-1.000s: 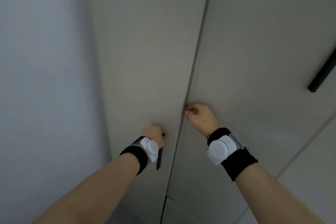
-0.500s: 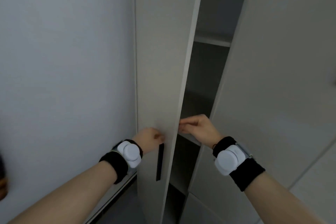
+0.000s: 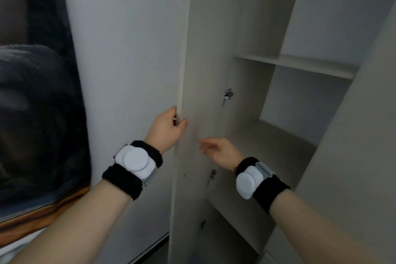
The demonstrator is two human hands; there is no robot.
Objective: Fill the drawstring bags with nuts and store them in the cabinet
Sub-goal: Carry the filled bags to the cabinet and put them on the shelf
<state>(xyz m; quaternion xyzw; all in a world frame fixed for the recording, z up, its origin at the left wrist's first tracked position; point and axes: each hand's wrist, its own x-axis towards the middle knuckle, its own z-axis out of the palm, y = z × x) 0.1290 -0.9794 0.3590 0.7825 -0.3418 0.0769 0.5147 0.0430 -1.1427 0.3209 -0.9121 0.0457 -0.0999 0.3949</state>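
Grips door [image 3: 203, 49] edge with left hand [image 3: 167, 129]; holds right hand [image 3: 220, 151] loose, fingers relaxed, grasping nothing, before pale woodgrain cabinet [image 3: 246, 28], wide open, shelves [image 3: 300, 65] and metal hinges [image 3: 228, 94] showing.

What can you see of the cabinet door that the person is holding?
The cabinet door is a tall, flat panel, pale beige with a faint wood grain, like laminated board. It stands wide open and upright, its inner face toward the camera. Small metal hinges join its far side to the cabinet. The left hand grips its free edge, thumb on the inner face. The right hand hovers open near that face; whether it touches is unclear.
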